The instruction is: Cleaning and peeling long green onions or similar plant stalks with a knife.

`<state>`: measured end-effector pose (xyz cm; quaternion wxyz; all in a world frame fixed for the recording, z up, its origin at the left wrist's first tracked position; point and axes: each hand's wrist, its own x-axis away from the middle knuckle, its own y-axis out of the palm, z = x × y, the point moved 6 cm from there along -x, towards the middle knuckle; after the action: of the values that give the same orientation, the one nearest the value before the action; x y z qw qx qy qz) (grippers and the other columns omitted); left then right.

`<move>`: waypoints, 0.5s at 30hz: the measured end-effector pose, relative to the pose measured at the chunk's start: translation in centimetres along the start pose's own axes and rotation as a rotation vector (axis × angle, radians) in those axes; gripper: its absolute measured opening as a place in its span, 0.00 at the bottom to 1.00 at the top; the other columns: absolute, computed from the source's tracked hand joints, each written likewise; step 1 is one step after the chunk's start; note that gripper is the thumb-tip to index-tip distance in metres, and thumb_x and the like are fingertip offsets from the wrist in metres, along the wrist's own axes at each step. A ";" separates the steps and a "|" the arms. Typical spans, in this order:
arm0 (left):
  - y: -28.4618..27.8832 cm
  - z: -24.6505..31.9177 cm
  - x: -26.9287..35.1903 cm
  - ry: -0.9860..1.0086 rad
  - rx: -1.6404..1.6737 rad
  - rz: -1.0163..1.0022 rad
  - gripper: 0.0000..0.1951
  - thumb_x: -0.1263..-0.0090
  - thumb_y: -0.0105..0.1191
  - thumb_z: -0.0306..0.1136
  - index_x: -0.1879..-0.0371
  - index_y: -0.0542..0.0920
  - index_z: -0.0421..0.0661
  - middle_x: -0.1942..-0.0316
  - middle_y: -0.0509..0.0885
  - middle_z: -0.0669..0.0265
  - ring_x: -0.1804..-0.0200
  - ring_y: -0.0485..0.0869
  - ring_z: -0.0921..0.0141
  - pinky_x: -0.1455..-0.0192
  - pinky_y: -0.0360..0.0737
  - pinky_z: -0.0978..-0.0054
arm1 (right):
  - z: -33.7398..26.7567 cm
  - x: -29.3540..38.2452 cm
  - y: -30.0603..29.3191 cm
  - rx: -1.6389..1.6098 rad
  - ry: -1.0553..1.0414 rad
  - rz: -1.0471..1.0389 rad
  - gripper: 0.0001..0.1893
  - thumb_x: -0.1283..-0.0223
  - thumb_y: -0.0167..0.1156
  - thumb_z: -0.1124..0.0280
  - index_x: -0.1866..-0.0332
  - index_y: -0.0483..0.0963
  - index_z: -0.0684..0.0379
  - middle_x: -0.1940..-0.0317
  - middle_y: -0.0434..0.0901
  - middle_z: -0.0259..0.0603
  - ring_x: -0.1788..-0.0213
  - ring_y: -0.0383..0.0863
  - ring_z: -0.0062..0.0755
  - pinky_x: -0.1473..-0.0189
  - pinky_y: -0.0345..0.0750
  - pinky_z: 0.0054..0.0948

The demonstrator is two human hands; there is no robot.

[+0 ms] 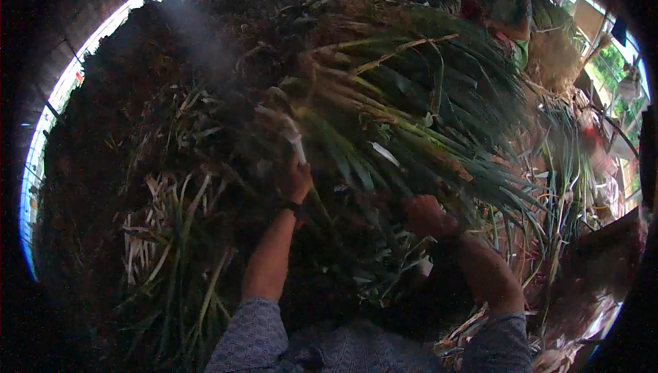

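Observation:
My left hand [296,180] is closed around a white leek-like stalk [297,141]. Its pale end points up and away from me, and a green leaf trails below the hand. My right hand [429,216], blurred and in shadow, has its fingers curled at the near edge of a large heap of long-leaved green stalks [401,116]. A thin, pale, blade-like strip [385,153] shows just beyond it; whether the hand holds this strip cannot be told.
More leafy stalks [180,239] lie at my left. Loose leaf scraps [383,270] are scattered near my body. Another person [509,13] is at the far right, beside a straw-coloured bundle [555,59]. Long green leaves [560,152] hang or lie along the right side.

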<state>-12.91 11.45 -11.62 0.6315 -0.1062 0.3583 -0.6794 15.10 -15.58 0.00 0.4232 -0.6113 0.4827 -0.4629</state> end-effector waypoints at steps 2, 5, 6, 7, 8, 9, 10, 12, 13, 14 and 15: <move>-0.3 7.2 1.2 -0.122 -0.141 -0.171 0.21 0.32 0.65 0.39 0.45 0.80 0.40 0.52 0.85 0.60 0.50 0.83 0.62 0.47 0.79 0.60 | 1.6 1.9 0.5 0.004 0.041 0.006 0.23 0.48 0.69 0.55 0.49 0.78 0.56 0.72 0.84 0.48 0.70 0.87 0.54 0.67 0.83 0.50; -2.3 5.1 1.2 -0.308 0.211 -0.134 0.18 0.34 0.67 0.46 0.55 0.85 0.44 0.60 0.87 0.62 0.55 0.85 0.64 0.52 0.79 0.60 | 1.1 -0.1 1.0 -0.010 -0.005 0.046 0.30 0.53 0.72 0.56 0.43 0.75 0.56 0.68 0.85 0.50 0.66 0.87 0.55 0.63 0.83 0.51; -2.3 5.6 1.1 -0.323 0.356 -0.135 0.19 0.33 0.67 0.48 0.56 0.85 0.44 0.60 0.87 0.64 0.56 0.85 0.66 0.52 0.78 0.61 | 1.0 -0.5 0.7 -0.004 -0.017 0.097 0.32 0.54 0.73 0.57 0.42 0.75 0.56 0.66 0.85 0.50 0.64 0.87 0.55 0.62 0.83 0.52; -2.2 6.1 1.1 -0.343 0.500 -0.138 0.20 0.33 0.67 0.49 0.56 0.85 0.45 0.60 0.87 0.65 0.56 0.84 0.68 0.51 0.78 0.63 | 1.1 -0.7 0.4 0.004 -0.025 0.147 0.34 0.55 0.74 0.58 0.40 0.74 0.57 0.65 0.85 0.51 0.63 0.87 0.56 0.61 0.83 0.52; -2.2 6.6 1.3 -0.335 0.554 -0.166 0.21 0.33 0.67 0.50 0.55 0.85 0.44 0.59 0.86 0.67 0.56 0.83 0.69 0.51 0.78 0.65 | 1.4 -1.0 0.2 -0.066 -0.018 0.181 0.35 0.55 0.74 0.59 0.38 0.73 0.56 0.63 0.85 0.52 0.62 0.87 0.57 0.61 0.83 0.53; -2.2 7.3 1.6 -0.329 0.606 -0.192 0.22 0.32 0.67 0.51 0.53 0.85 0.44 0.59 0.86 0.68 0.55 0.82 0.71 0.50 0.77 0.66 | 1.1 -1.4 -0.5 -0.136 -0.015 0.214 0.36 0.55 0.74 0.59 0.36 0.72 0.56 0.61 0.85 0.53 0.61 0.87 0.58 0.60 0.83 0.53; -2.2 7.2 1.6 -0.335 0.666 -0.126 0.22 0.31 0.66 0.50 0.52 0.85 0.43 0.58 0.85 0.68 0.55 0.81 0.72 0.49 0.76 0.68 | 0.8 -1.7 -1.2 -0.207 -0.014 0.246 0.38 0.54 0.74 0.60 0.34 0.72 0.56 0.59 0.85 0.53 0.60 0.86 0.59 0.59 0.83 0.54; -2.5 7.6 1.5 -0.340 0.789 0.007 0.21 0.29 0.65 0.49 0.50 0.86 0.43 0.57 0.85 0.68 0.54 0.79 0.74 0.47 0.75 0.72 | 0.8 -2.2 -1.5 -0.205 -0.056 0.324 0.38 0.53 0.73 0.61 0.32 0.71 0.55 0.58 0.85 0.54 0.60 0.86 0.60 0.58 0.83 0.54; -2.4 9.4 1.4 -0.318 0.739 -0.100 0.21 0.28 0.65 0.49 0.48 0.85 0.44 0.54 0.85 0.68 0.52 0.79 0.73 0.45 0.74 0.71 | 0.8 -2.2 -1.8 -0.204 -0.066 0.360 0.39 0.52 0.73 0.61 0.31 0.70 0.54 0.57 0.85 0.54 0.60 0.86 0.61 0.57 0.83 0.54; -2.7 11.1 1.7 -0.294 0.688 -0.205 0.21 0.28 0.64 0.48 0.45 0.85 0.45 0.52 0.85 0.69 0.49 0.79 0.72 0.42 0.74 0.70 | 1.3 -2.3 -2.0 -0.227 -0.034 0.353 0.38 0.52 0.72 0.62 0.31 0.70 0.54 0.57 0.85 0.54 0.60 0.86 0.61 0.57 0.83 0.55; -3.6 12.7 2.1 -0.275 0.630 -0.296 0.22 0.27 0.64 0.48 0.43 0.84 0.46 0.50 0.85 0.69 0.47 0.79 0.72 0.39 0.73 0.69 | 0.6 -2.3 -3.4 -0.253 -0.017 0.344 0.37 0.51 0.71 0.63 0.31 0.70 0.53 0.57 0.85 0.55 0.59 0.86 0.62 0.56 0.83 0.55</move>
<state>-8.53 4.79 -0.82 0.5704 -0.0474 0.0243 -0.8196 16.07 -12.66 2.75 0.4200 -0.5719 0.6306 -0.3145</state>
